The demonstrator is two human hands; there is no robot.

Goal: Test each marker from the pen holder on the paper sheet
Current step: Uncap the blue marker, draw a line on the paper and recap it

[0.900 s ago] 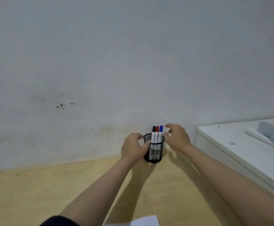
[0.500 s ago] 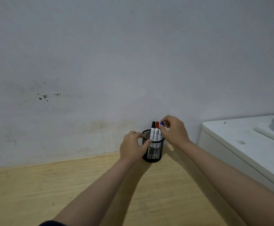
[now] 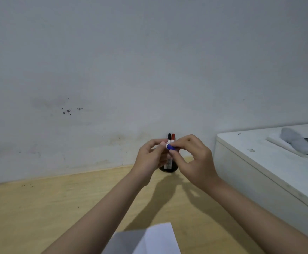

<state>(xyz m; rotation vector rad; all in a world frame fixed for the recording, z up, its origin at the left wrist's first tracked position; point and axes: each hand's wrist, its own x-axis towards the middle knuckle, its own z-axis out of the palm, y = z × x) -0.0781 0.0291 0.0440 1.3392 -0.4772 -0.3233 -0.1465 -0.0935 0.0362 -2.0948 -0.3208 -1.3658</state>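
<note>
At centre frame, a person's left hand (image 3: 150,158) and right hand (image 3: 195,160) meet, both sets of fingers pinched on one blue-capped marker (image 3: 170,147) held above the wooden worktop (image 3: 39,208). Behind the hands, two more markers, one black-capped (image 3: 169,136) and one red-capped (image 3: 173,136), stand in the largely hidden pen holder (image 3: 167,169) against the wall. One paper sheet (image 3: 155,241) lies at the bottom edge.
</note>
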